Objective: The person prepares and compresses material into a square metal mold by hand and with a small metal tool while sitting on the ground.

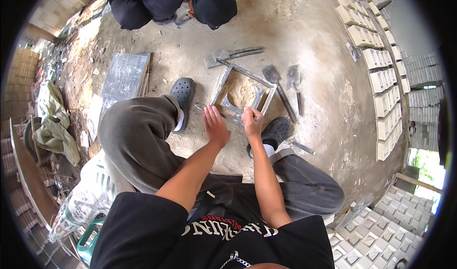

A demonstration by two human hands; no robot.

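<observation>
A square metal mould frame [220,84] lies on the ground between my feet, with pale sandy mix [241,92] inside. Grey pieces with curved edges [257,97] sit in it, around the mix. At the frame's near edge my left hand [216,127] rests with its fingers stretched out, palm down. My right hand [251,120] is closed in a fist by the near right corner, wrapped round a grey handle [258,119] whose end sticks out. The rest of that tool is largely hidden by my hands.
Two small shovels, one long-handled [281,86] and one shorter [293,78], lie right of the frame; a flat-bladed tool [233,55] lies beyond it. A short bar [303,148] is near my right shoe [277,130]. Stacked boards [124,76] lie left. Another person [152,2] crouches ahead. Pale blocks [381,71] line the right.
</observation>
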